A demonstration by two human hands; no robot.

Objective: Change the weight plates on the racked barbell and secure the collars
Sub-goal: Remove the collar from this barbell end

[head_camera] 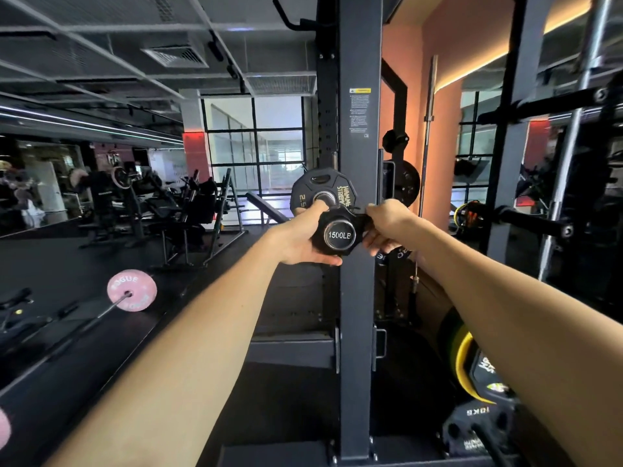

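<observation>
Both hands meet at the barbell sleeve end [339,234], whose chrome cap reads "1500LB" and faces the camera in front of the dark rack upright [360,163]. The left hand [303,235] curls round the black collar [332,220] on the sleeve, thumb on top. The right hand [387,227] pinches the collar's lever on the other side. Just behind, a small black 2.5 plate [315,187] hangs on a rack peg. On the floor lies a barbell with a pink plate [132,294].

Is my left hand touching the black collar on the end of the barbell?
Touching. The head view shows the left hand gripping the collar, thumb beneath it and fingers curled over its top.
</observation>
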